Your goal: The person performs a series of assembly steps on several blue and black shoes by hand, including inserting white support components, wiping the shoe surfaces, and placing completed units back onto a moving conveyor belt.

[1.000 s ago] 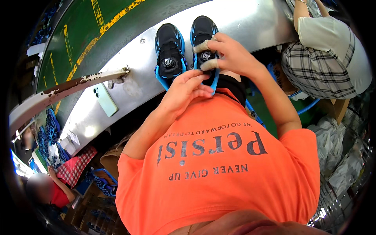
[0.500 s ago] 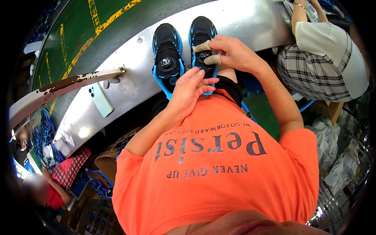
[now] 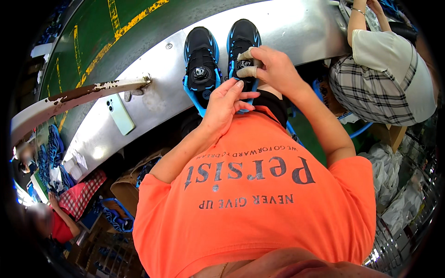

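Observation:
Two black sneakers with blue trim stand side by side on the metal bench, toes pointing away: the left sneaker (image 3: 201, 48) and the right sneaker (image 3: 240, 39). Each carries a round lacing dial on its tongue; the left dial (image 3: 200, 73) is in full sight. Beige covers wrap the thumb and a finger of my right hand (image 3: 273, 67), which close around the right dial (image 3: 243, 65). At the right sneaker's collar, my left hand (image 3: 225, 102) pinches thumb against forefinger, the other fingers loosely bent. What lies in that pinch is too small to make out.
A pale green phone (image 3: 120, 115) lies on the metal bench (image 3: 153, 104) to the left, near a rusty white metal bar (image 3: 88, 95). A co-worker in a plaid skirt (image 3: 371, 88) is close at right. Plastic bags (image 3: 384, 171) lie below. Another person sits far left.
My right finger and thumb have come closer around the right sneaker's dial. The left hand keeps its pinch at the collar. The whole view has shifted slightly.

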A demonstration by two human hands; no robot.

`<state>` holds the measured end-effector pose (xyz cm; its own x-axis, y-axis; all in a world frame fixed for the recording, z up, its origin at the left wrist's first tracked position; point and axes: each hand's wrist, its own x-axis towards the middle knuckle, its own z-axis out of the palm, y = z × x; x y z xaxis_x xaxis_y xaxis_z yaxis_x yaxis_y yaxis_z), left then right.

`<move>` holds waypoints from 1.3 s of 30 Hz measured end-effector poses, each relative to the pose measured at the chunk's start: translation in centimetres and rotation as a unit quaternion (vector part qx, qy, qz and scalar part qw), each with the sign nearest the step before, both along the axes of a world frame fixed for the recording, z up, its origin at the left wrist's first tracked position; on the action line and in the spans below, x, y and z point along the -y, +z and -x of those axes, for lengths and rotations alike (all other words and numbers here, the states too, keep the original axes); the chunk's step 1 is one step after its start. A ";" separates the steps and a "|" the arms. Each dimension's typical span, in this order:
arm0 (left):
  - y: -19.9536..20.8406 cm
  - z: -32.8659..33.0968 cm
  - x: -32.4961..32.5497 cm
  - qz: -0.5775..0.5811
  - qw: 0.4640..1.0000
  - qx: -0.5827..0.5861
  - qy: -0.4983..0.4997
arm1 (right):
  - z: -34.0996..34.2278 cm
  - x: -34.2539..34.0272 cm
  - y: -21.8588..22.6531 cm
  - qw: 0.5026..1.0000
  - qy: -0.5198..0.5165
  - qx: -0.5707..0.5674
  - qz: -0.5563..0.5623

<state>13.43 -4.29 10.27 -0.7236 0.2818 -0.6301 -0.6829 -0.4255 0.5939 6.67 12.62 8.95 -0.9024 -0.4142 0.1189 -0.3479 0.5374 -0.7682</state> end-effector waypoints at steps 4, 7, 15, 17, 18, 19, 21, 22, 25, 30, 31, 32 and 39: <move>-0.2 0.0 0.3 -0.012 1.000 0.003 -0.015 | 1.8 -1.0 1.0 0.995 0.088 0.046 0.006; -0.4 -0.2 0.0 -0.009 1.000 0.008 -0.002 | 0.5 0.0 -1.0 0.995 0.024 0.063 0.077; -0.8 -0.4 0.9 -0.017 0.999 0.005 -0.029 | 0.0 -0.2 0.7 0.991 0.029 0.122 0.055; -0.8 -0.6 0.5 -0.018 0.999 0.001 -0.028 | 0.2 -0.3 -0.1 0.994 0.052 0.077 0.050; -0.6 -0.6 0.4 -0.013 0.999 -0.002 -0.035 | 0.3 -0.2 -0.3 0.995 0.064 0.055 0.048; -0.6 -0.8 0.4 -0.009 0.999 -0.002 -0.039 | -0.6 0.6 0.3 0.993 0.014 0.103 0.062; 0.2 -0.5 0.4 -0.001 0.996 -0.010 -0.085 | -2.1 1.4 -0.5 0.997 -0.061 0.052 0.018; 0.7 -0.4 0.6 0.004 0.994 -0.012 -0.110 | -2.5 1.7 -0.5 0.995 -0.083 0.049 0.012; 3.7 1.0 3.8 0.178 0.935 -0.123 -0.281 | -0.7 0.6 -0.5 0.995 -0.027 0.089 0.046; 0.7 3.9 7.0 0.624 0.623 -0.461 -0.101 | 5.3 2.9 -0.2 1.000 0.015 -0.021 -0.017; -1.0 3.9 7.4 0.522 0.745 -0.392 -0.138 | 6.6 4.4 -1.4 0.998 0.029 -0.026 -0.040; -0.7 4.2 7.7 0.484 0.769 -0.384 -0.164 | 7.8 6.0 -3.0 0.997 0.042 -0.029 -0.063; 0.2 4.0 7.8 0.518 0.717 -0.439 -0.157 | 11.9 11.9 -7.6 0.964 0.190 0.068 -0.174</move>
<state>9.48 -12.11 10.48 -0.9727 0.2287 0.0408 0.1831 0.6468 0.7403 -5.24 0.74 1.33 -0.6747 -0.7115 -0.1964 -0.4793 0.6247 -0.6165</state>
